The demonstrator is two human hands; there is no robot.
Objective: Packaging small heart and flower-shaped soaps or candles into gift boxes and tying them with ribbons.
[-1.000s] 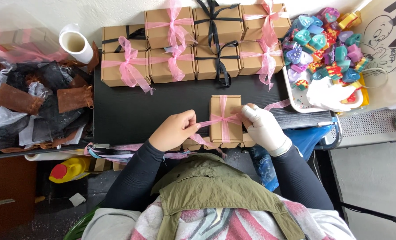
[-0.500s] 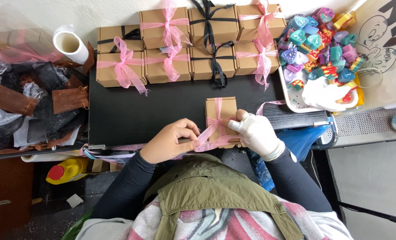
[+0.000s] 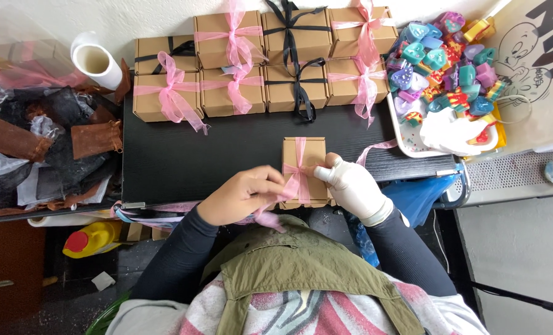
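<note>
Both hands shifted nearer, pinching pink ribbon on box.

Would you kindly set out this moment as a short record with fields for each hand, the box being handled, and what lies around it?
Left hand: bare left hand pinching the pink ribbon beside the knot
Right hand: white-gloved right hand, fingertip pressing on the knot
Box: brown cardboard box at the near edge of the black table
Behind: finished boxes in two rows, tied in pink or black ribbon
Right side: white tray of colourful heart-shaped pieces
Left side: white roll and brown pouches
</note>
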